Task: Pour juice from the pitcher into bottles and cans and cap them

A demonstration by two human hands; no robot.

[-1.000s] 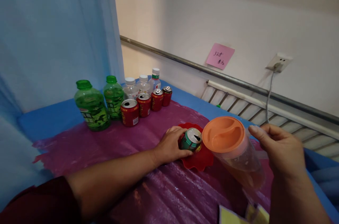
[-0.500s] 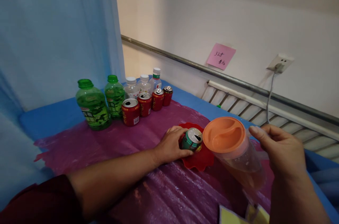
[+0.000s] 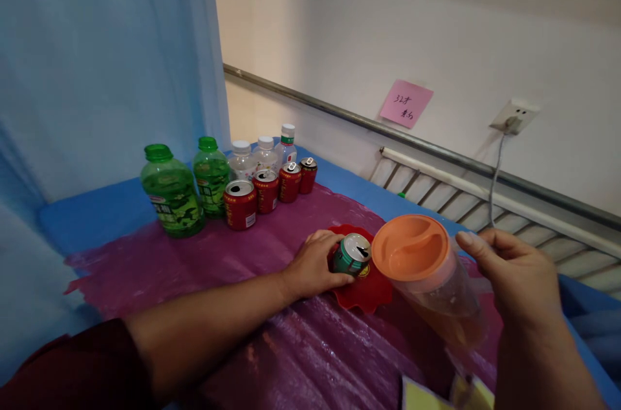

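My left hand (image 3: 321,262) is wrapped round a green drink can (image 3: 352,255), which tilts slightly to the right over a red scalloped mat (image 3: 361,297). The can's top opening faces me. On the right, my right hand (image 3: 521,271) is closed at the handle side of a clear plastic pitcher (image 3: 451,306) with an orange lid (image 3: 411,247). The pitcher leans left, its lid edge right beside the can's rim; whether they touch I cannot tell. Some pale liquid shows inside the pitcher. Its handle is mostly hidden by my fingers.
Several red cans (image 3: 240,206) stand in a row at the back left, before green bottles (image 3: 172,193) and small white-capped bottles (image 3: 266,152). A purple plastic sheet (image 3: 242,280) covers the blue table (image 3: 92,200). A radiator (image 3: 436,190) runs along the wall. Yellow cards (image 3: 427,394) lie at the front.
Almost nothing differs. Both hands, the can and the pitcher hold their places; the view has shifted very slightly.
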